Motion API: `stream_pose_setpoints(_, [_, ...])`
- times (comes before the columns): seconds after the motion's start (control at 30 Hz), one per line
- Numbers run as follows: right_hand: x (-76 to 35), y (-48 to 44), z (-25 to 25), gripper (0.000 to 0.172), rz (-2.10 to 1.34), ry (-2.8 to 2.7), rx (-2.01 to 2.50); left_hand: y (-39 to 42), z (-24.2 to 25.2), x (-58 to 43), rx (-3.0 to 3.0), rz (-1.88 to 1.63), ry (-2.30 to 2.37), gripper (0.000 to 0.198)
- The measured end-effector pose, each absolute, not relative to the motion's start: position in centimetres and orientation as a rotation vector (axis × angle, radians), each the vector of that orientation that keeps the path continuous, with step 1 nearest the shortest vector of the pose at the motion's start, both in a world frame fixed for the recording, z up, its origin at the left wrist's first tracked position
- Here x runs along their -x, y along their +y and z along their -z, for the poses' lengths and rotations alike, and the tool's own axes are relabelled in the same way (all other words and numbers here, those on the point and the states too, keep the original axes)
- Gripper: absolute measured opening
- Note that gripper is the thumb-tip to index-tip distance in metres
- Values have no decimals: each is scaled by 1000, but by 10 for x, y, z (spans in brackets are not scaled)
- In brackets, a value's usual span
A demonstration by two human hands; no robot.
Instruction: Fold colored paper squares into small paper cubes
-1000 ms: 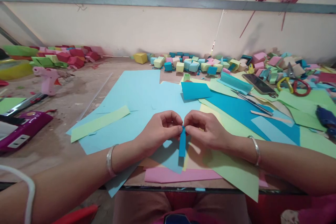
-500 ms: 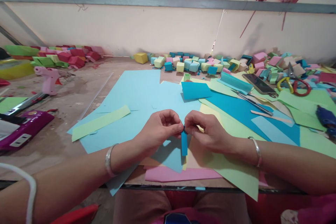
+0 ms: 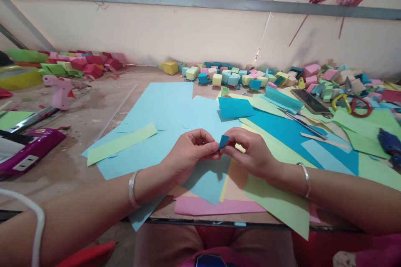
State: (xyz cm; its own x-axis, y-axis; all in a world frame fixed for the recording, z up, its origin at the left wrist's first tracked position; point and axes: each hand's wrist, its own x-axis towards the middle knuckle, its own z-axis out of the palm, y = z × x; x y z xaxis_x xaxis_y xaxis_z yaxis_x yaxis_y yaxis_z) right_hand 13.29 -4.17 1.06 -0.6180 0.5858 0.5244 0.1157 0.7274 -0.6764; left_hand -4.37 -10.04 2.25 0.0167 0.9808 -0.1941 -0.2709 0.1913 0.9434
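Between my fingertips is a small strip of blue paper (image 3: 223, 142), its free end pointing up. My left hand (image 3: 197, 148) pinches it from the left with thumb and forefinger. From the right, my right hand (image 3: 247, 150) is closed on the same strip. Part of the paper is hidden by the fingers. Both hands are just above large light blue sheets (image 3: 166, 108). A folded blue paper piece (image 3: 235, 107) lies beyond them, and a pale green strip (image 3: 122, 144) rests to the left.
Small paper cubes (image 3: 217, 79) line the wall. Scissors (image 3: 352, 102), a phone (image 3: 310, 102) and tweezers (image 3: 303, 123) lie at right among coloured sheets. At left are a pink glue gun (image 3: 59, 89) and a purple power strip (image 3: 33, 148).
The blue strip hung down below my fingers before; now its visible end points up between them. Both hands stay close together in nearly the same place.
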Motion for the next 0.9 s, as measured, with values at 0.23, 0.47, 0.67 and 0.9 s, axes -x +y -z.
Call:
stream_pose_setpoints(0.23, [-133, -45, -11, 8, -1050, -2027, 667, -99, -24, 47, -938, -1159, 1091, 28])
stream_pose_setpoints(0.47, [-133, -45, -10, 19, -1239, -1881, 714, -99, -25, 47, -1032, -1132, 1142, 24])
stream_pose_setpoints(0.67, [-132, -43, -12, 22, -1305, -1866, 789, -100, -25, 47, -1119, -1125, 1086, 21])
stream_pose_setpoints(0.9, [-133, -45, -21, 26, -1382, -1849, 801, -103, -27, 44, -1175, -1096, 1128, 24])
